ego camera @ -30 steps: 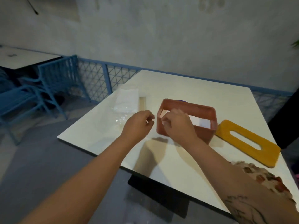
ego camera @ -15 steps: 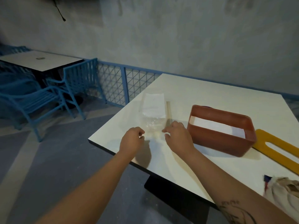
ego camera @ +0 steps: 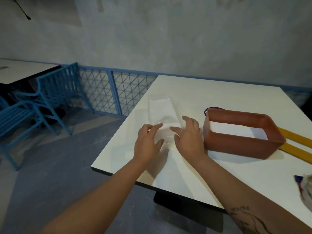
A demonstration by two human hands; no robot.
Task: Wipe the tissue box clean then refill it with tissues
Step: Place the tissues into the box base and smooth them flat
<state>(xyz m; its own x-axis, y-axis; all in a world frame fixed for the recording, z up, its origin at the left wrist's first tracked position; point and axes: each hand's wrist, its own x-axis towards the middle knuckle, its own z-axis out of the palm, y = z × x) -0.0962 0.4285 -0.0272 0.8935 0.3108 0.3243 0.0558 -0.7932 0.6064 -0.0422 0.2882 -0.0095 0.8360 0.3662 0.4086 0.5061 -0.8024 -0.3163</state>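
Note:
A clear plastic pack of white tissues (ego camera: 161,112) lies on the white table (ego camera: 211,92), left of the red-brown tissue box (ego camera: 239,144). The box stands open with white tissue inside. Its yellow slotted lid (ego camera: 297,141) lies flat on the table at the box's right. My left hand (ego camera: 148,141) and my right hand (ego camera: 187,134) reach over the near, crinkled end of the pack with fingers spread, touching the plastic on either side.
A crumpled patterned cloth (ego camera: 306,188) lies at the table's right edge. A purple object (ego camera: 206,110) peeks out behind the box. Blue chairs (ego camera: 38,102) and a second table (ego camera: 20,71) stand at the left, with a blue mesh fence (ego camera: 114,92) behind.
Both hands left the box, moved left to the tissue pack, and uncurled their fingers onto its near end. The view swung left.

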